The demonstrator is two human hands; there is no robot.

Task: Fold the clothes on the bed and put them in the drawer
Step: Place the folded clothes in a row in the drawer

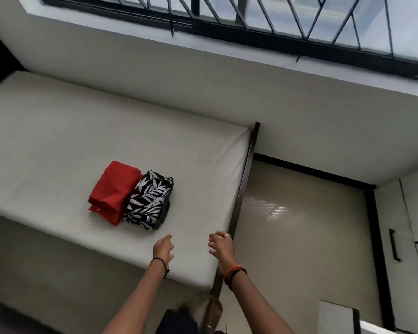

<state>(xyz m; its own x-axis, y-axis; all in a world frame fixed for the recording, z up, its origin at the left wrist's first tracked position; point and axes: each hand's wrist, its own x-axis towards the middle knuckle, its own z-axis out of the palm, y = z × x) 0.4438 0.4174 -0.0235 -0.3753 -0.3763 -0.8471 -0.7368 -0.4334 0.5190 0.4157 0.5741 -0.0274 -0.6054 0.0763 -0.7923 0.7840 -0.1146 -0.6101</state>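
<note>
On the white mattress [58, 131], a folded red garment [114, 191] lies touching a folded leaf-print garment [150, 201] at its three o'clock. At five o'clock from the pair, the left hand [163, 248] and right hand [221, 245] hover over the mattress's near corner, fingers loosely curled, holding nothing.

Your one wide-angle head camera looks forward and down over the near corner of the bed [58, 145], close above your left hand [163, 248] and right hand [221, 247], rolled so the barred window [275, 18] slants across the top
</note>
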